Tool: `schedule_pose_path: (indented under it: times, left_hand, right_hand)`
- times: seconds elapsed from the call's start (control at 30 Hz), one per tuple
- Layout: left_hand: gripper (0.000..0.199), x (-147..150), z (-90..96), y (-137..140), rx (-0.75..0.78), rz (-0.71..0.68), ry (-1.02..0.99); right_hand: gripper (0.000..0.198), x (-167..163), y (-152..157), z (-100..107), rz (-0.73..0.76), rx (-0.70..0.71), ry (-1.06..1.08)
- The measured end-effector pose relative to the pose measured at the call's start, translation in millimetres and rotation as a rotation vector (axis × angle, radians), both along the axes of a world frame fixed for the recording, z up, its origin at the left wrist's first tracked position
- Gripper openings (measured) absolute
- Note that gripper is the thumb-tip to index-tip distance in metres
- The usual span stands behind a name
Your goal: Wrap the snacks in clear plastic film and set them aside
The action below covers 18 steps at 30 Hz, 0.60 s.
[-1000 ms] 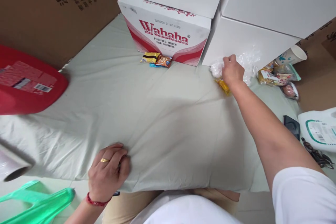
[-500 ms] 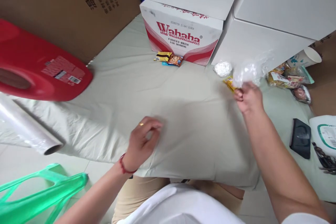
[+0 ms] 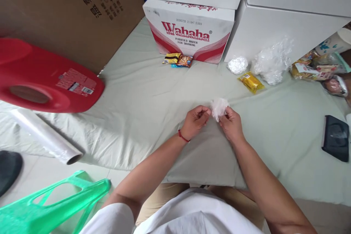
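Note:
In front of me, over the cloth-covered table [image 3: 145,98], a small wad of thin crumpled clear plastic [image 3: 219,108] is between my hands. My right hand [image 3: 232,124] pinches its lower right side between thumb and fingers. My left hand [image 3: 196,121], red cord at the wrist, has thumb and fingertips pinched together at the wad's left edge. Beyond my right hand lie a yellow-wrapped packet [image 3: 251,82], a flattened clear plastic bundle [image 3: 237,65] and a larger heap of crumpled clear plastic [image 3: 272,60].
Several small snack packets [image 3: 178,59] lie against the Wahaha carton [image 3: 189,33]. More packets [image 3: 315,67] and a paper cup [image 3: 334,42] are at right, above a black phone [image 3: 336,138]. A red jug [image 3: 52,80], a plastic film roll [image 3: 46,135] and a green stool [image 3: 60,197] occupy the left.
My right hand has come back from the plastic heap and yellow packet with a small plastic wad. My left hand has moved right and forward to meet it. The view has shifted slightly.

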<state>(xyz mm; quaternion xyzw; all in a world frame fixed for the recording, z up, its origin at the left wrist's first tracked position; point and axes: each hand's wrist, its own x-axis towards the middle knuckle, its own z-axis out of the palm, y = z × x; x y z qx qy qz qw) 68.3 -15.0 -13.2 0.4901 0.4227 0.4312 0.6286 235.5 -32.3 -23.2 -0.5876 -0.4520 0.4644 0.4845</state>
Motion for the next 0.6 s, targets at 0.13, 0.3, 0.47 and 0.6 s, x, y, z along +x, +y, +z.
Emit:
schedule_pose_path:
  times: [0.13, 0.3, 0.47, 0.6]
  left_hand:
    - [0.057, -3, 2.6, -2, -0.022, 0.025, -0.101]
    - [0.044, 0, -1.9, -1, -0.033, 0.027, 0.004]
    - [0.042, 2, -4.8, -1, -0.021, 0.015, -0.019]
    - [0.045, -3, -1.8, 2, -0.050, 0.022, -0.140]
  right_hand:
    - [0.026, -4, -3, -1, -0.055, 0.030, -0.176]
    - [0.039, -4, -9, 10, -0.117, 0.172, -0.329]
    - [0.035, 1, -14, 16, 0.057, 0.288, -0.460]
    - [0.027, 13, -8, 6, -0.154, 0.219, -0.397]
